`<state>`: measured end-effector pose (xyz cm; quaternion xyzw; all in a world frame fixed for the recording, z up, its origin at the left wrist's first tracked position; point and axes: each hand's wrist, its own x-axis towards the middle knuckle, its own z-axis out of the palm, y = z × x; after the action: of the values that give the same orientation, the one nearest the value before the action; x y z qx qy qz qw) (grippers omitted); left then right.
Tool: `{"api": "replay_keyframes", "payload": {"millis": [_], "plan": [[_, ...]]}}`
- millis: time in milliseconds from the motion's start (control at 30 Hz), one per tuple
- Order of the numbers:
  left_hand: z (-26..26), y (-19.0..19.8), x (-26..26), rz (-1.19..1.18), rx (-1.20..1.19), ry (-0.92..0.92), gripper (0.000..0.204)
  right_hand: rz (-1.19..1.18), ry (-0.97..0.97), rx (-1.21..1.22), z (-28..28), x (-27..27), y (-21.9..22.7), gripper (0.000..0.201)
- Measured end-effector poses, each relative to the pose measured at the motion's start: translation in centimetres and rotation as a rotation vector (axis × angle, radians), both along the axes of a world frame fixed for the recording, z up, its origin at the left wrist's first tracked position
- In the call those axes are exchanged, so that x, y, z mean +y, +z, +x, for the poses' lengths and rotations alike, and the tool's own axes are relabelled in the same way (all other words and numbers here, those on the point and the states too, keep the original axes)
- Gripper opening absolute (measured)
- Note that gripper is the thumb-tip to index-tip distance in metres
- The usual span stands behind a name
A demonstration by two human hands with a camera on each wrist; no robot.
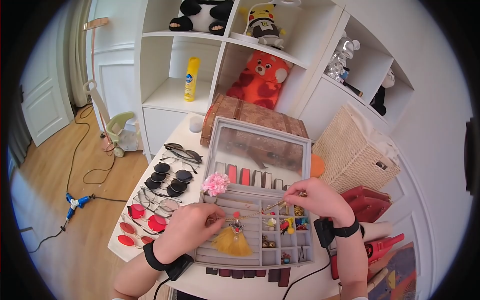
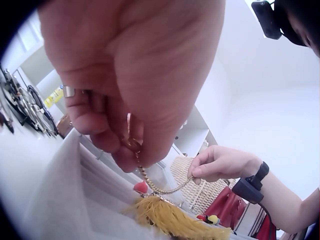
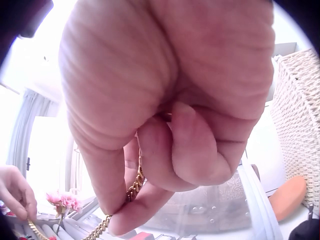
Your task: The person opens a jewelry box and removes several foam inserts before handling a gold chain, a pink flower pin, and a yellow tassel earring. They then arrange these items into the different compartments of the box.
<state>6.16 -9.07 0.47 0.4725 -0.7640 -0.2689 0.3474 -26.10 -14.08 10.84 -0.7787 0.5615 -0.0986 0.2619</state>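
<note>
My left hand pinches one end of a gold chain between thumb and fingertips. My right hand grips the chain's other end. Between the hands it sags slightly, as the left wrist view also shows. Below is a grey jewelry box with its glass lid raised. A yellow tassel ornament with a red bead lies over the ring rolls on the left side; the chain overlaps its top in the head view. Small compartments at the right hold earrings and other trinkets.
Several pairs of glasses line the table's left side. A pink flower stands at the box's left edge. Behind the lid sits a brown chest; a woven basket and red bags are at the right.
</note>
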Motion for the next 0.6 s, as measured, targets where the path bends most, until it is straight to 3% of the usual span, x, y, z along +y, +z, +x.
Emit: {"api": "replay_keyframes", "payload": {"millis": [233, 600], "plan": [[0.7, -0.3, -0.3, 0.068, -0.010, -0.002, 0.014, -0.003, 0.062, 0.009, 1.2, -0.8, -0.2, 0.023], [0.8, -1.4, -0.6, -0.048, 0.026, -0.034, 0.014, 0.001, 0.106, 0.164, 2.6, -0.8, 0.2, 0.024]]}}
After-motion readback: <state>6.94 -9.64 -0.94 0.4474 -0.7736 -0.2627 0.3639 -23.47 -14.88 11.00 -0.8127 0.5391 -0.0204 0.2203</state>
